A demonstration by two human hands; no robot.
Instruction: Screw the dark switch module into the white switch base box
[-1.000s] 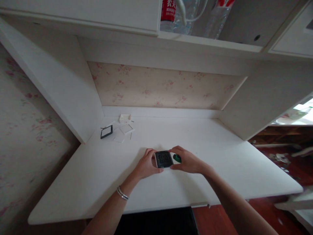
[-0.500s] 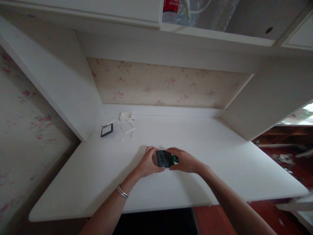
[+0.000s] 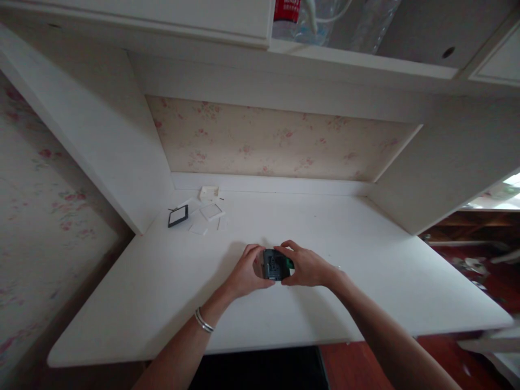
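Note:
Between my two hands, over the middle of the white desk, is a small dark plastic device casing (image 3: pixel 275 265) with moulded detail on its upward face. A bit of green shows at its right end, partly behind the fingers. My left hand (image 3: pixel 247 272) grips the left end, thumb along the near edge and fingers at the far edge. My right hand (image 3: pixel 305 265) holds the right end the same way, its index finger slightly raised. The underside of the casing is hidden.
At the desk's (image 3: pixel 365 260) back left lie a black-framed panel (image 3: pixel 177 215), a white square frame (image 3: pixel 212 212), a small white box-like part (image 3: pixel 209 193) and thin pale pieces. Side panels and an overhead cabinet (image 3: pixel 142 21) enclose the desk. A thin light-coloured object (image 3: pixel 337 266) lies beside my right wrist.
Both hands and the casing have shifted very slightly to the right in view. My right index finger has lifted a little. The parts at the back left have stayed put.

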